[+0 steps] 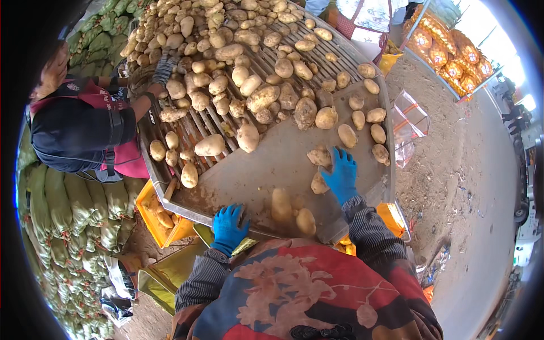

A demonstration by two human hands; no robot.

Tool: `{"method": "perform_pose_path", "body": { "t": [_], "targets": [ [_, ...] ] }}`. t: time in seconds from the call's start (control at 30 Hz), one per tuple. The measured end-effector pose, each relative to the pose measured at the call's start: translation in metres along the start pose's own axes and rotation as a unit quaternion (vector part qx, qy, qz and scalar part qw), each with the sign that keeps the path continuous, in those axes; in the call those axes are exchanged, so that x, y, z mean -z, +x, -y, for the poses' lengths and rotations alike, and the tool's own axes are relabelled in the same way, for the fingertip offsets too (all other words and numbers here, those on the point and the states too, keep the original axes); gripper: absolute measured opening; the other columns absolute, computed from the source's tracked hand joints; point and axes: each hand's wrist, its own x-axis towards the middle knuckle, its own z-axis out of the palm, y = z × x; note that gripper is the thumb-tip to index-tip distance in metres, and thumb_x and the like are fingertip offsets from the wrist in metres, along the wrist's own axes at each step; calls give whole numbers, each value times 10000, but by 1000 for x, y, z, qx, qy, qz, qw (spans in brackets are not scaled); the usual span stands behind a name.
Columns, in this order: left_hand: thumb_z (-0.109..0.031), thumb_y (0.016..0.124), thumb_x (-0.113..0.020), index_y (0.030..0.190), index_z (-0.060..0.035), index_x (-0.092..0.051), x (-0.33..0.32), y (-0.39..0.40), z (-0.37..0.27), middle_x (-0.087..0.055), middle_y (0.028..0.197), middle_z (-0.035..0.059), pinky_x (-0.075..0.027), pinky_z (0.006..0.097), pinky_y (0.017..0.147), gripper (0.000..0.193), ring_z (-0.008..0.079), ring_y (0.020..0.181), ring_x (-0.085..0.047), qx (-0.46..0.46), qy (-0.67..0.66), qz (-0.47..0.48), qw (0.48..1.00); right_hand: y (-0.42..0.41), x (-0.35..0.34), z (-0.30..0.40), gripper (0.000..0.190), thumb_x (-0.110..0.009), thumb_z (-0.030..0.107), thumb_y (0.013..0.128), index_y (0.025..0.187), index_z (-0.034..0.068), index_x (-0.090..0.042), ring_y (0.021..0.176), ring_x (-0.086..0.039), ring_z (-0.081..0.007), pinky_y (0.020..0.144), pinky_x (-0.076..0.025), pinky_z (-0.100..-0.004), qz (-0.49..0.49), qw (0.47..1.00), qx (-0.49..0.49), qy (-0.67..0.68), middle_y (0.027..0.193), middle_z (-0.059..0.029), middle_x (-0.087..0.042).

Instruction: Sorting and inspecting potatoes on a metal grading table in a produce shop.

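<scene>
Blue work gloves cover both my hands. My left hand [230, 228] rests on the near metal rim of the sorting table [246, 170], fingers spread and nothing in them. Over the right part of the metal sheet, my right hand [341, 175] reaches out flat with its fingers apart. Beside its thumb lies one potato [319, 183], and another potato [318, 156] is by its fingertips; whether the palm touches either is hard to tell. Close to my body are a blurred long potato [281, 205] and a rounder potato [306, 222].
Many potatoes [229, 52] cover the slatted far part. At left, a co-worker [80, 123] reaches a striped-gloved hand [163, 70] among them. Yellow crates [146, 212] stand below the rim. Filled green sacks [80, 204] are stacked left; orange net bags [452, 55] stand far right.
</scene>
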Motion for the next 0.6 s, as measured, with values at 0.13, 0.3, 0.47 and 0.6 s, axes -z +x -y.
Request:
{"method": "perform_pose_path", "body": {
  "t": [0.13,0.3,0.47,0.6],
  "targets": [
    [-288,790,-657,1087,-89,-615,6,7,-4,-606,1057,123,-461,434,824,361,328,966,-572,23,-50,-19,998,32,-5,5,695,-762,333,655,1258,117,-492,1051,-510,-321,866,-411,-486,105,991,35,-80,1165,-106,-535],
    [-224,796,-661,1060,-81,-633,10,16,-6,-627,967,141,-490,392,780,302,332,896,-607,66,-147,-35,986,56,-9,1,621,-764,344,672,1192,108,-521,965,-559,-294,809,-453,-451,129,987,60,-81,1064,-89,-572],
    [-114,846,-632,1085,-32,-634,30,40,-24,-661,964,94,-490,292,789,252,198,882,-631,129,-420,-10,898,51,-25,4,463,-667,400,813,1126,76,-561,806,-652,-256,690,-545,-399,109,610,-228,751,988,-99,-645],
    [-71,890,-585,1113,13,-618,34,54,-31,-648,1004,48,-476,254,810,241,95,912,-579,169,-585,26,792,41,17,53,425,-581,393,873,1166,85,-560,780,-657,-264,659,-562,-410,185,402,-188,877,975,-111,-653]
  ]
}}
